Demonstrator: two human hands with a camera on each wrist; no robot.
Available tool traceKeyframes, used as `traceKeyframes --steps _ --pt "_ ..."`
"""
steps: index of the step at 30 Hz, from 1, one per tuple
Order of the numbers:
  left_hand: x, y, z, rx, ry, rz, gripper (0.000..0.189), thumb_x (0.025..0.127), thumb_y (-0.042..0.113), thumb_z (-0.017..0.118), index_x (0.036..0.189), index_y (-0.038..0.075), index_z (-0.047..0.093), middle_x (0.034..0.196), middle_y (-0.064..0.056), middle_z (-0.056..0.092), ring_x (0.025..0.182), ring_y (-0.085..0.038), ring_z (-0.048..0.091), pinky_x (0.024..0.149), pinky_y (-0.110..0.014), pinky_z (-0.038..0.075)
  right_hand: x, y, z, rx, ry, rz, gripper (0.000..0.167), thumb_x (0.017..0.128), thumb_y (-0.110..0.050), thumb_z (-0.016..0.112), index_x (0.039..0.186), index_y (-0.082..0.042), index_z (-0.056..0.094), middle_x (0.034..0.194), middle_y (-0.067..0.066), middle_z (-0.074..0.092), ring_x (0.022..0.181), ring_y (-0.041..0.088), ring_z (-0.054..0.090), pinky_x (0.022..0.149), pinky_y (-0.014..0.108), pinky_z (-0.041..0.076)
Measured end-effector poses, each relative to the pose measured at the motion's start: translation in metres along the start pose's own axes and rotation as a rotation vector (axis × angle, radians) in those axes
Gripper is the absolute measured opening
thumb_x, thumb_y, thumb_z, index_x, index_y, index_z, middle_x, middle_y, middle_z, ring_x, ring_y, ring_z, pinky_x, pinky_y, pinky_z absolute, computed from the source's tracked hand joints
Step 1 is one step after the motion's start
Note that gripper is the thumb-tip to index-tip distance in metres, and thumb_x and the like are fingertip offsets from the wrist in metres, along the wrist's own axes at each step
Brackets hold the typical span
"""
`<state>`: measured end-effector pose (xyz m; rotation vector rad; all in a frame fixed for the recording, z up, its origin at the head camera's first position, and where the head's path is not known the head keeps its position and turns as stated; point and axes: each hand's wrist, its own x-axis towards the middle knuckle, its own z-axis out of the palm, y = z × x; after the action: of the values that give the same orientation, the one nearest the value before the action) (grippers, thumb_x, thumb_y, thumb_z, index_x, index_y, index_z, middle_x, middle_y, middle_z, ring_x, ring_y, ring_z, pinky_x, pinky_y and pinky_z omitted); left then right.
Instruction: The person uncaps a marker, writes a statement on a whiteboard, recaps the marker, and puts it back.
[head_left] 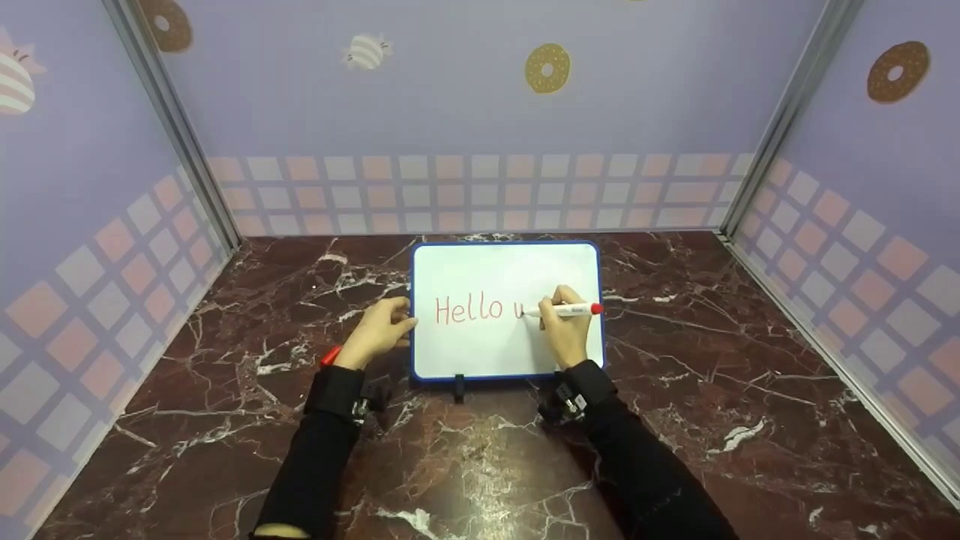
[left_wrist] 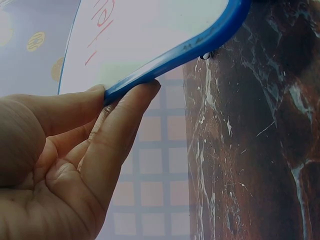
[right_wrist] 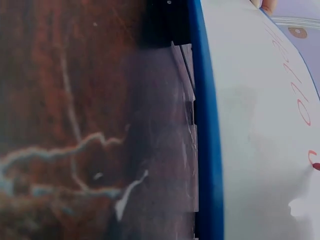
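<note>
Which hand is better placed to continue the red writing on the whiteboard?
Probably the right hand: it holds the whiteboard marker, whose tip is at the end of the red writing. The left hand pinches the blue frame of the whiteboard, likely steadying it.

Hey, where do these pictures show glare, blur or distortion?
Head view: bright glare on the table, low centre; left wrist view: left hand fairly sharp, wall pale; right wrist view: table blurred, edge of the board bowed, probably lens distortion.

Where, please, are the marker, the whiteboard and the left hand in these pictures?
Marker (head_left: 576,310), head view: its white barrel.
Whiteboard (head_left: 491,346), head view: its blank lower surface.
Left hand (head_left: 376,330), head view: its middle.
</note>
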<state>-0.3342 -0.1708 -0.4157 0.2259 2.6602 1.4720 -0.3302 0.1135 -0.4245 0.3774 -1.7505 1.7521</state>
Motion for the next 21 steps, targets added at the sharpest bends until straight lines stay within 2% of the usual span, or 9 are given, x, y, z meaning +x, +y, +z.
traceKeyframes --steps 14,21 --pt "-0.0008 0.0 0.0008 0.006 0.021 0.005 0.046 0.1 0.003 0.053 0.141 -0.014 0.04 0.132 -0.039 0.053 0.114 -0.046 0.062 0.091 -0.048 0.06 -0.0006 0.0007 -0.0053 -0.004 0.004 0.013 0.026 0.08 0.02 0.049 0.062 0.016 0.031 0.049 -0.002 0.044 0.041 0.004 0.043 0.04 0.012 0.029" --pt "-0.0013 0.0005 0.0011 0.003 0.028 0.009 0.045 0.1 0.002 0.053 0.14 -0.014 0.042 0.131 -0.039 0.054 0.113 -0.046 0.063 0.09 -0.048 0.061 0.005 -0.0032 -0.0022 -0.063 0.03 -0.059 0.026 0.08 0.019 0.051 0.061 0.014 0.034 0.05 0.005 0.047 0.043 0.004 0.044 0.041 0.011 0.03"
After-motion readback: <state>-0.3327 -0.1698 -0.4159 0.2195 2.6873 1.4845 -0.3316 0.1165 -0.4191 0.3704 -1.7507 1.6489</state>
